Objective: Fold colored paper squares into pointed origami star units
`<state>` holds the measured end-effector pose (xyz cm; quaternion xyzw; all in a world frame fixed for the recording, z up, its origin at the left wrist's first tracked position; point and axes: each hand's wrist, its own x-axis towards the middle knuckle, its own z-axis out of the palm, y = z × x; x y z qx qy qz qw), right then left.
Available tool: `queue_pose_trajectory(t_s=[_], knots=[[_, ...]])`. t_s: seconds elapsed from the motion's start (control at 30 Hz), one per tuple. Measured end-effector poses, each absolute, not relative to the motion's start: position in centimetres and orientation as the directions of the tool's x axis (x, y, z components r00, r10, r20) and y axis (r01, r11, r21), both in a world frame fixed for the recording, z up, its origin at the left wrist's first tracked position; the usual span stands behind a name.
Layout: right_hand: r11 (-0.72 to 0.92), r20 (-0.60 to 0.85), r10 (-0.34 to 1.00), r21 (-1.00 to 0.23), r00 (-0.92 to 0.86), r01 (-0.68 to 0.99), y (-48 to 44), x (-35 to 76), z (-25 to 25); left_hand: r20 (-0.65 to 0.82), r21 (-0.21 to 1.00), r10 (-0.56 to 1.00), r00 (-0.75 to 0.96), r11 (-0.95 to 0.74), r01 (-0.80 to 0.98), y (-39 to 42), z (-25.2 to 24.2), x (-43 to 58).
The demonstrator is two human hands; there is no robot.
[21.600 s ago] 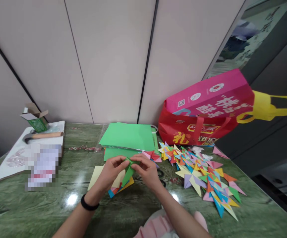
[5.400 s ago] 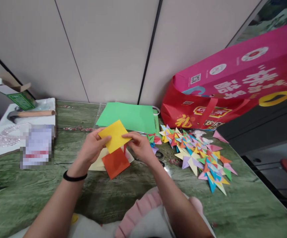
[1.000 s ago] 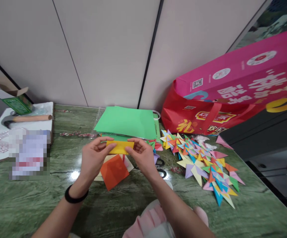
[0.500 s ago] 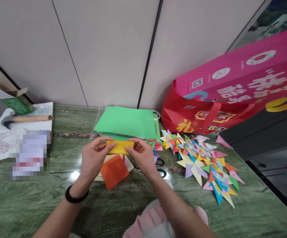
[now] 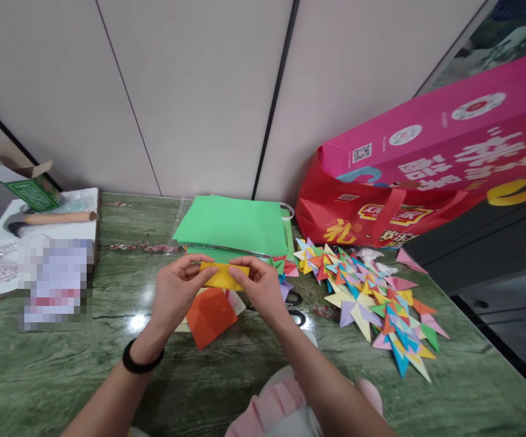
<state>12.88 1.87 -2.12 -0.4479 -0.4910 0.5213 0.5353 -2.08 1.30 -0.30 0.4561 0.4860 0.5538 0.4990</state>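
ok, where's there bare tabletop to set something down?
Front-left: green marbled tabletop between the pixelated item and the left forearm. Smaller: the strip between white board and green sheets. Crowded: right, folded paper stars in front of the red gift bag; centre, below the held yellow paper, orange square overlapping cream paper.

Likely home craft corner: marbled tabletop (image 5: 62,370), folded-paper stars (image 5: 374,298), red bag (image 5: 335,209), panelled wall (image 5: 199,97).

A green table (image 5: 62,370) bears a white board (image 5: 72,230), folded-paper stars (image 5: 374,297), a red bag (image 5: 329,206).

Red bag (image 5: 372,197): 礼 (image 5: 341,232) (yellow), magenta packaging (image 5: 435,133): QR code (image 5: 361,153)
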Motion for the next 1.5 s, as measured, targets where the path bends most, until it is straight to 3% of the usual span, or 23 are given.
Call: queue_pose_trajectory(t_s=[0.23, 0.5, 0.7, 0.87, 1.3, 1.5], knots=[[0.071, 0.071, 0.997, -0.997, -0.005, -0.042, 1.9, 13.1, -2.1, -0.029, 0.991, 0.999, -0.026, 0.025, -0.132, 1.3, -0.1, -1.9], [0.127, 0.127, 0.992, -0.992, 0.017, 0.004, 1.8, 13.2, -1.9, -0.222, 0.966, 0.968, 0.115, 0.235, -0.107, 1.1, 0.5, -1.7], [0.156, 0.159, 0.986, -0.986, 0.040, 0.061, 1.7, 13.2, -1.9, -0.255, 0.963, 0.963, 0.084, 0.261, -0.073, 1.1, 0.1, -1.6], [0.178, 0.184, 0.982, -0.978, 0.040, 0.109, 1.7, 13.3, -1.9, -0.239, 0.967, 0.970, 0.047, 0.242, -0.079, 1.2, -0.3, -1.5], [0.125, 0.125, 0.992, -0.986, -0.001, 0.108, 2.0, 13.9, -1.9, -0.283, 0.955, 0.937, 0.204, 0.295, -0.031, 1.1, 0.6, -1.9], [0.160, 0.157, 0.987, -0.974, -0.029, 0.159, 1.9, 13.8, -1.4, -0.126, 0.992, 0.973, 0.192, 0.129, -0.001, 1.3, 0.7, -2.3]])
